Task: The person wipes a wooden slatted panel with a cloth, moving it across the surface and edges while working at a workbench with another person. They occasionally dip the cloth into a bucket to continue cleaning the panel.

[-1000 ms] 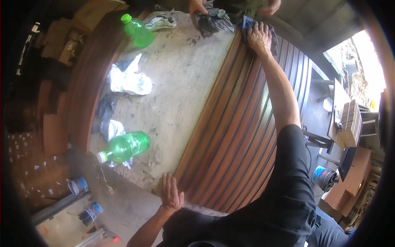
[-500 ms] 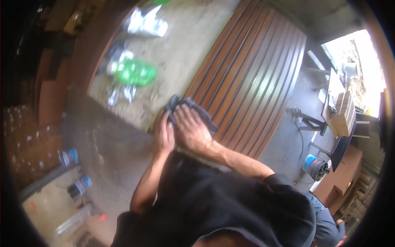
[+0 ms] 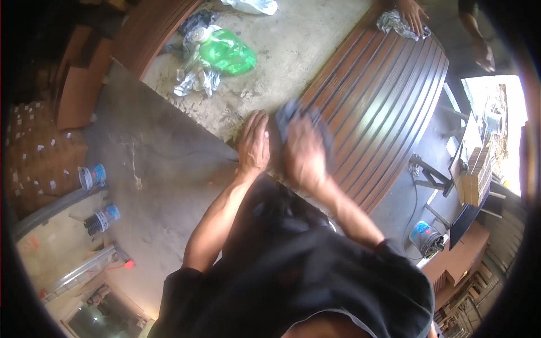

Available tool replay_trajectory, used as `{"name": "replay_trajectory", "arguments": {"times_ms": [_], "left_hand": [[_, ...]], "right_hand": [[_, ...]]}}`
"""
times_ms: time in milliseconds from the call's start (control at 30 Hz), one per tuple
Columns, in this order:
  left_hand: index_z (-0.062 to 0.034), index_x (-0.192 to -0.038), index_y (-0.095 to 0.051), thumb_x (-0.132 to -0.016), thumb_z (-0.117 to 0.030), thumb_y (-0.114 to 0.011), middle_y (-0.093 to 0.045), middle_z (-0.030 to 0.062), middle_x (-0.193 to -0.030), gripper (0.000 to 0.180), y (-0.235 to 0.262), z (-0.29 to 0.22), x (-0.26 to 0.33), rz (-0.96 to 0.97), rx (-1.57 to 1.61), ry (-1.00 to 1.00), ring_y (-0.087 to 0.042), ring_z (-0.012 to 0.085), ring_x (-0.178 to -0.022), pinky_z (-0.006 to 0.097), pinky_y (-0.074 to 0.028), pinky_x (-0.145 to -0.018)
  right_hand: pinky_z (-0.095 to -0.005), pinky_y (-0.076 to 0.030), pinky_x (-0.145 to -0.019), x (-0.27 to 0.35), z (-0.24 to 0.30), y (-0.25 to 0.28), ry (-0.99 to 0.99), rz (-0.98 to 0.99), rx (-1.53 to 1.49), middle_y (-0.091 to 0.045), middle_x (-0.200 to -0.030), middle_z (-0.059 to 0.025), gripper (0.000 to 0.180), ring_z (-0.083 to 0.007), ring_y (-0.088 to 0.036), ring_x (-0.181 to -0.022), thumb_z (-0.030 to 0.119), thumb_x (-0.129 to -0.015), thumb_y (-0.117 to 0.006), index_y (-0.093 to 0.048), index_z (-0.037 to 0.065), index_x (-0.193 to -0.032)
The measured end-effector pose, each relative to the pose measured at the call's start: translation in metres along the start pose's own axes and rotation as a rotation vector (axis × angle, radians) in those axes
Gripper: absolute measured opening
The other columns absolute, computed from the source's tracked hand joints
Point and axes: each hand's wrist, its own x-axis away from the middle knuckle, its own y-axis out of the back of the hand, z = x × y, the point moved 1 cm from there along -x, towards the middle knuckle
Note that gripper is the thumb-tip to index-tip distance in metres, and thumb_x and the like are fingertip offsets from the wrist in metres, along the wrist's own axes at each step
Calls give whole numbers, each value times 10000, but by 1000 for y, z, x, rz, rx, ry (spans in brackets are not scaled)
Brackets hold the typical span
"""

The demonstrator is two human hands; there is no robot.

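Observation:
My right hand [image 3: 304, 149], blurred by motion, presses a dark grey cloth [image 3: 325, 132] onto the near left end of a brown grooved wooden panel [image 3: 366, 112]. Its fingertips are smeared, but the cloth bunches out beneath and beside them. Just left of it, my left hand [image 3: 255, 143] rests at the panel's near left edge, fingers stretched out and holding nothing. The panel lies on a pale, stained tabletop [image 3: 282, 62]. At its far end another person's hand [image 3: 413, 16] lies on a crumpled whitish cloth [image 3: 397, 25].
On the tabletop, a green plastic bottle [image 3: 230, 52] lies beside crumpled rags [image 3: 197, 78]. Another grooved panel [image 3: 158, 34] stands at the far left. Buckets sit on the floor at left [image 3: 92, 177] and right [image 3: 426, 238]. Stacked wooden pieces [image 3: 476, 174] are to the right.
My right hand and the cloth have shifted right, away from my left hand, which touched them before. My view has shifted, bringing the other person's hand and cloth into sight.

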Motion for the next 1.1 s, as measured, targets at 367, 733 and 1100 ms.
{"name": "replay_trajectory", "arguments": {"times_ms": [367, 733, 1100], "left_hand": [[71, -1442, -582, -1101, -87, -477, -625, 258, -1478, 390, -5, -7, -8, 19, -84, -107, -555, 456, -1427, 526, -445, -1215], [41, -1475, -570, -1077, -54, -502, -550, 274, -1566, 414, -6, 5, -5, 71, -96, -153, -488, 499, -1476, 571, -385, -1241], [36, -1432, -583, -1099, -95, -471, -541, 295, -1570, 374, -5, 14, 0, 120, -107, -191, -480, 526, -1467, 606, -396, -1217]], "right_hand": [[-610, -343, -1262, -75, -126, 34, -263, -298, 210, -539, -1605, -250, 531, -429, -420, -1566, 160, -1035, -577, -555, -14, -1537], [-577, -261, -1311, 7, -59, 19, -498, -198, 211, -409, -1702, -258, 645, -453, -335, -1611, 133, -987, -553, -453, -48, -1598], [-576, -252, -1314, 34, 19, -6, -587, -141, 138, -353, -1725, -289, 721, -461, -305, -1623, 259, -1000, -628, -435, -66, -1614]]}}
